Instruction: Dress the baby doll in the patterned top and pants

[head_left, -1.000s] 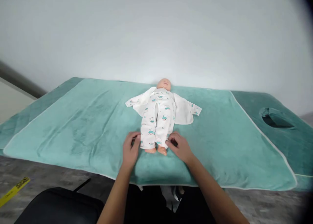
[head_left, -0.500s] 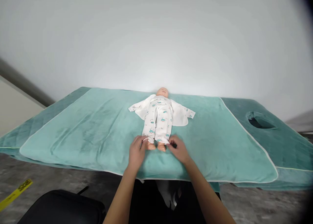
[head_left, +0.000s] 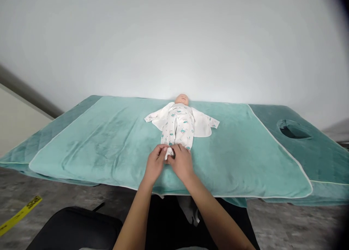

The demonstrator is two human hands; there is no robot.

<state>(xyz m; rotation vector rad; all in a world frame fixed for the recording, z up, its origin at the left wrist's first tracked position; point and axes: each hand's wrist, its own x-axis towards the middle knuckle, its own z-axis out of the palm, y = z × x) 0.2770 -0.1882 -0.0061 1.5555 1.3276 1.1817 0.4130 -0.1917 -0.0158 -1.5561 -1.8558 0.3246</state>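
Left hand point(head_left: 155, 163) and right hand point(head_left: 182, 162) both pinch the bunched white printed-cloth trouser cuff point(head_left: 169, 153) on one leg of the bald pink doll point(head_left: 181, 99), lying face-up on the pale green plush blanket point(head_left: 109, 133).

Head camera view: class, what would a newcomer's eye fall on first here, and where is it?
First, probably the doll, lying face up around the middle of the green bed, its white jacket spread open to both sides. Next, the left hand and right hand, close together at its lower legs, pinching bunched white cloth.
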